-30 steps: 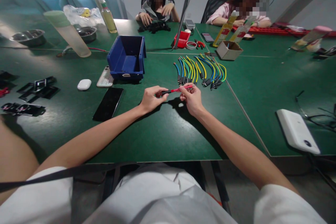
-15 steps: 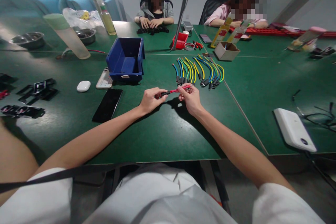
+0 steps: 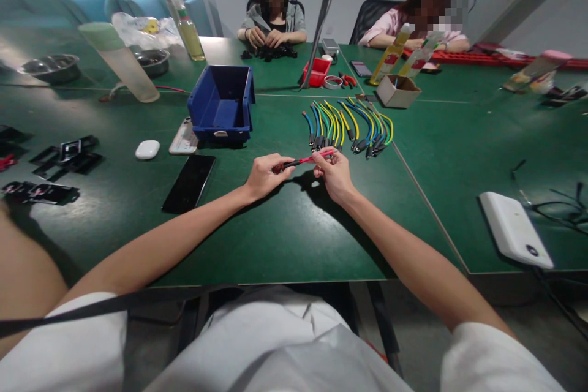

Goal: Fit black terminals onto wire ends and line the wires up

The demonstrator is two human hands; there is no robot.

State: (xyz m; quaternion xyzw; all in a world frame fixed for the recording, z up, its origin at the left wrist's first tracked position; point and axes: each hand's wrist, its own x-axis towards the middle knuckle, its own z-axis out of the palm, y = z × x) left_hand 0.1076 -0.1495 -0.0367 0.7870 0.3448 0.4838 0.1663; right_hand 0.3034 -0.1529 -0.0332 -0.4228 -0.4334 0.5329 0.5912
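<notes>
Both of my hands hold one short red wire with a black end just above the green table. My left hand pinches the black end on the left. My right hand grips the red part on the right. Just beyond my hands lies a row of several blue, yellow and green wires with black ends, spread on the table.
A blue bin stands left of the wires, with a remote, white case and black phone near it. A white device lies at right. A cardboard box and red tray sit farther back. Two people work across the table.
My hands stay on the red wire with only slight finger shifts. The view has moved a little.
</notes>
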